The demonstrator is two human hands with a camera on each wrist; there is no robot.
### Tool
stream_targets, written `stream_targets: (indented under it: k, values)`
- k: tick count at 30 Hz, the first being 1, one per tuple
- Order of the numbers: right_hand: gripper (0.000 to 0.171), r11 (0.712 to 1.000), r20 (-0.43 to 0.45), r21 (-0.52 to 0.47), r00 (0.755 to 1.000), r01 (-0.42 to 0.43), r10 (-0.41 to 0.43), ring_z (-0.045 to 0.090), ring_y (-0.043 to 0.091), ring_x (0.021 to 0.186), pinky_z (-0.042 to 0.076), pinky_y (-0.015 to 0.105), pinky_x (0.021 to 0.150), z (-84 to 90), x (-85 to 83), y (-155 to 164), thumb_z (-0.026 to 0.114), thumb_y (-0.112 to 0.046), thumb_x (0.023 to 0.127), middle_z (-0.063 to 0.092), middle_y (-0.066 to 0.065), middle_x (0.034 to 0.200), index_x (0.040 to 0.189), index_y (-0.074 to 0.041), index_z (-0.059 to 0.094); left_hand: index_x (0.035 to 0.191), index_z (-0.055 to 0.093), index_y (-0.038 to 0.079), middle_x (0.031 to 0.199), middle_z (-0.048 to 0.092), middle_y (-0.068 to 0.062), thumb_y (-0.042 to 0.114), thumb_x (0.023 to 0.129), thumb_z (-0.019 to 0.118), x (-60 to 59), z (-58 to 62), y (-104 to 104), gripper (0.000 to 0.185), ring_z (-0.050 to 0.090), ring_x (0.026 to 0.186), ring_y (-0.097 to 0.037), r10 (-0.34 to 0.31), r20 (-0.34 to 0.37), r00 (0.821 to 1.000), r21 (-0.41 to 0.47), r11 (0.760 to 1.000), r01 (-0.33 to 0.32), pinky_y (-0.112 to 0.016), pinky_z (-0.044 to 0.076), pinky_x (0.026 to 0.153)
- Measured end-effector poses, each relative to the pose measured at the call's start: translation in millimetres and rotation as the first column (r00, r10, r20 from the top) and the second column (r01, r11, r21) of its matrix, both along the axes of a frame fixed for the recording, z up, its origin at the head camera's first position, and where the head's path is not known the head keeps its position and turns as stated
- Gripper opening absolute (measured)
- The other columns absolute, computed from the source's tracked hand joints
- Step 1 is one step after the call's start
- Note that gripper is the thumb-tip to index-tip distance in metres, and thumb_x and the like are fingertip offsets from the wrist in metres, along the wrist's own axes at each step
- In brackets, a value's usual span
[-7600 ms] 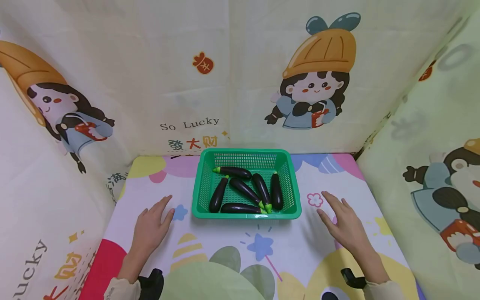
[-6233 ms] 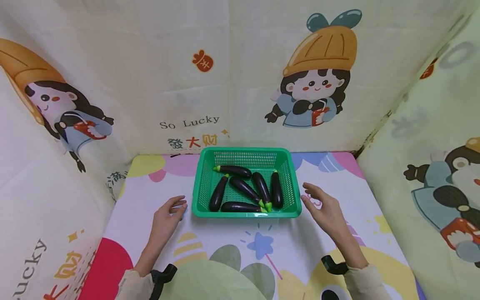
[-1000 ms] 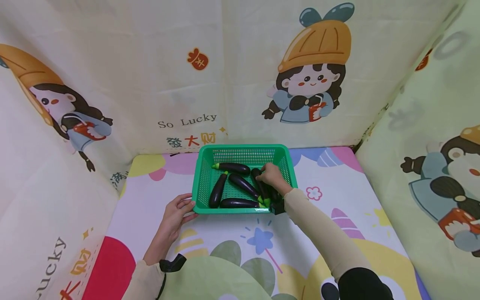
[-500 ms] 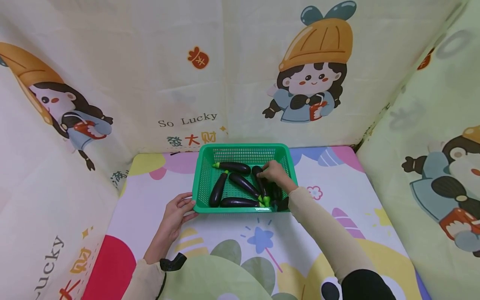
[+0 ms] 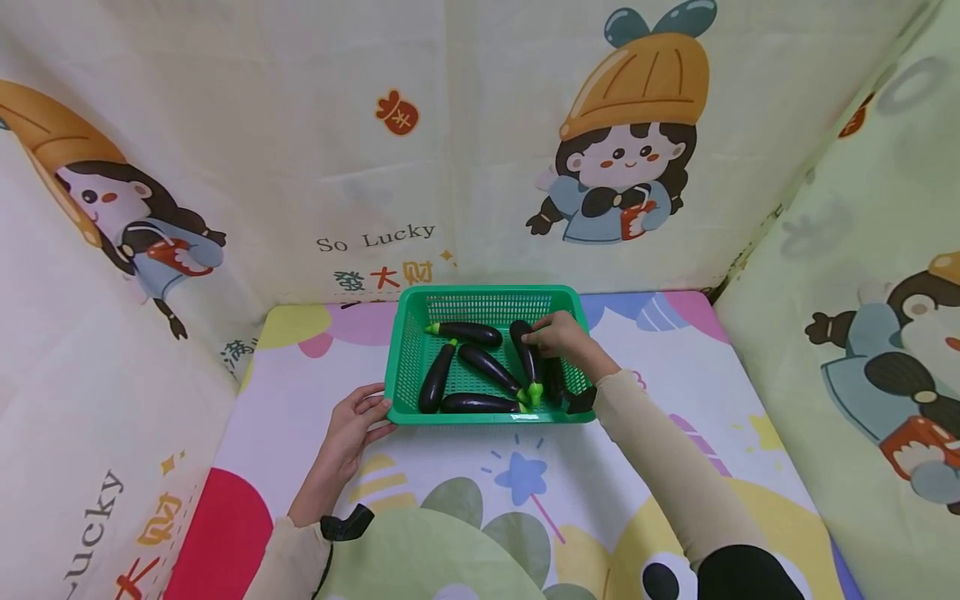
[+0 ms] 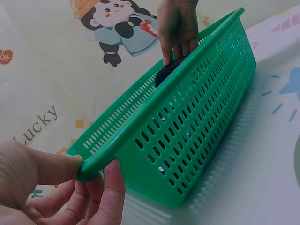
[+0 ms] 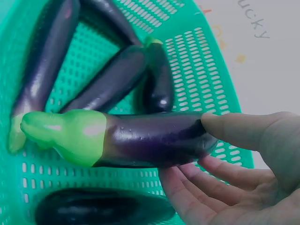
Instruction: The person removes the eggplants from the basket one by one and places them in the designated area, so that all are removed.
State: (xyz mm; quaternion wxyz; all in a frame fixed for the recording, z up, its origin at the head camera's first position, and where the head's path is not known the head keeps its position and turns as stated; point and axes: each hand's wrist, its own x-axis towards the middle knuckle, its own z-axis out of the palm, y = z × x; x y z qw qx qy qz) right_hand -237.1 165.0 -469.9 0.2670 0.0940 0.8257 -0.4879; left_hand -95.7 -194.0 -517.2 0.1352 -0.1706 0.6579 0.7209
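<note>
A green plastic basket stands against the back wall with several dark purple eggplants inside. My left hand pinches its front left corner, thumb on the rim and fingers beneath, as the left wrist view shows. My right hand is inside the basket and holds one eggplant by its blunt end between thumb and fingers. That eggplant's green cap points toward the front rim. Beside it, another eggplant lies along the right wall, partly hidden by my right hand in the head view.
Left of the held eggplant lie a slanted eggplant, one along the front, one at the left and one at the back. A patterned cloth covers the table. Printed cloth walls enclose the back and sides.
Both hands were outside the basket at first. Since then the left has taken the corner and the right has reached in. Over the last second the right hand shifts its eggplant slightly rightward and back.
</note>
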Motion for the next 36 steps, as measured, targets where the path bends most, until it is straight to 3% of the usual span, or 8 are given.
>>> stream_targets:
  k: [11, 16, 23, 30, 36]
  values:
    - [0.053, 0.998, 0.037, -0.069, 0.999, -0.009, 0.012, 0.054, 0.043, 0.14, 0.047, 0.049, 0.116, 20.3, -3.2, 19, 0.065, -0.022, 0.105, 0.049, 0.025, 0.153, 0.148, 0.004, 0.051, 0.15, 0.046, 0.001, 0.104, 0.07, 0.006, 0.01, 0.105, 0.062, -0.2, -0.8, -1, 0.049, 0.074, 0.086, -0.007, 0.004, -0.002, 1.0, -0.011, 1.0, -0.004, -0.033, 0.064, 0.083]
    - [0.052, 0.99, 0.065, -0.136, 0.997, 0.047, -0.039, 0.052, 0.043, 0.14, 0.045, 0.049, 0.118, 24.1, -5.8, 32, 0.065, -0.02, 0.104, 0.047, 0.023, 0.154, 0.148, 0.004, 0.051, 0.149, 0.046, 0.0, 0.103, 0.07, 0.006, 0.009, 0.105, 0.062, 0.4, -1.2, -1, 0.048, 0.073, 0.086, -0.007, 0.002, -0.011, 1.0, -0.003, 1.0, -0.002, -0.032, 0.064, 0.082]
    - [0.052, 0.992, 0.037, -0.116, 0.998, 0.057, -0.053, 0.058, 0.036, 0.13, 0.05, 0.045, 0.114, 30.8, -7.8, 53, 0.066, -0.023, 0.104, 0.053, 0.021, 0.145, 0.146, 0.004, 0.05, 0.15, 0.046, 0.001, 0.103, 0.071, 0.007, 0.01, 0.105, 0.062, 0.8, -1.0, 1, 0.048, 0.073, 0.086, -0.007, 0.007, -0.009, 1.0, -0.001, 1.0, -0.007, -0.031, 0.064, 0.081]
    - [0.058, 0.982, 0.037, -0.178, 0.998, 0.06, -0.055, 0.055, 0.036, 0.131, 0.046, 0.046, 0.117, 39.0, -4.1, 74, 0.062, -0.021, 0.106, 0.047, 0.021, 0.148, 0.155, 0.002, 0.04, 0.149, 0.047, 0.001, 0.103, 0.071, 0.007, 0.011, 0.105, 0.063, 0.3, -1.6, 1, 0.049, 0.073, 0.085, -0.007, 0.013, -0.002, 1.0, -0.008, 1.0, -0.013, -0.031, 0.064, 0.081]
    - [0.057, 0.978, 0.043, -0.199, 0.998, 0.06, -0.052, 0.063, 0.025, 0.116, 0.045, 0.048, 0.117, 42.8, 1.4, 95, 0.062, -0.022, 0.106, 0.056, 0.012, 0.134, 0.153, 0.003, 0.042, 0.149, 0.048, 0.002, 0.105, 0.071, 0.005, 0.011, 0.105, 0.063, 0.1, -2.2, 1, 0.047, 0.073, 0.085, -0.007, 0.013, 0.0, 1.0, -0.016, 1.0, -0.013, -0.032, 0.064, 0.082]
